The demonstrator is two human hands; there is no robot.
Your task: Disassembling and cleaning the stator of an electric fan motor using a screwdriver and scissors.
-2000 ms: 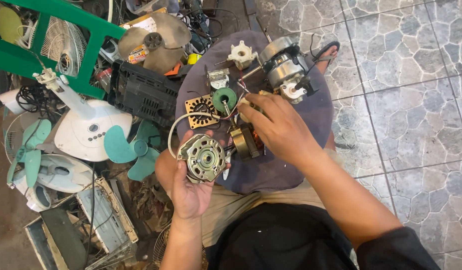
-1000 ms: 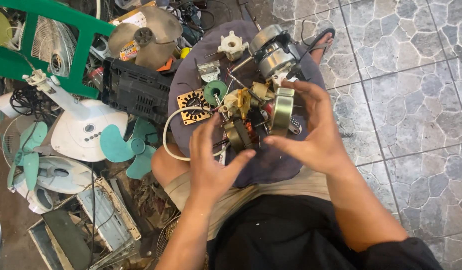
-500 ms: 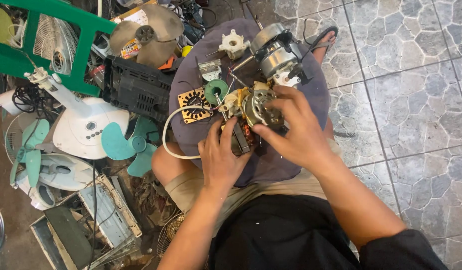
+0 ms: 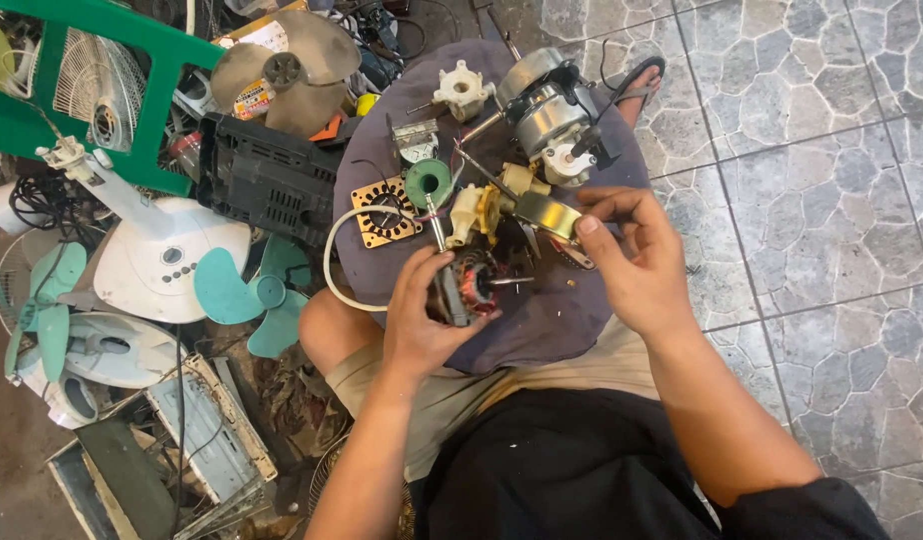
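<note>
My left hand (image 4: 422, 320) grips a small fan motor stator (image 4: 467, 290) with copper windings and a thin shaft, held just above a dark round cloth-covered surface (image 4: 562, 330) over my lap. My right hand (image 4: 637, 255) pinches a shiny metal motor part (image 4: 547, 213) joined to a cream plastic gearbox piece (image 4: 482, 208), lifted to the right of the stator. Behind them lie a green wire coil (image 4: 428, 184), a square orange-brown perforated plate (image 4: 384, 211) and a grey assembled motor (image 4: 547, 112).
At the left stand a white fan base (image 4: 157, 265), teal fan blades (image 4: 232, 295), a black plastic housing (image 4: 267, 180), a green frame (image 4: 92, 60) and scrap boxes (image 4: 202, 440). Stone-patterned floor tiles (image 4: 812, 150) fill the right side. A white cable (image 4: 332, 270) loops off the cloth.
My hands have come apart: the right one has lifted the metal part with the gearbox to the right, while the left one keeps the stator. Two seconds ago my left hand held a round motor cover.
</note>
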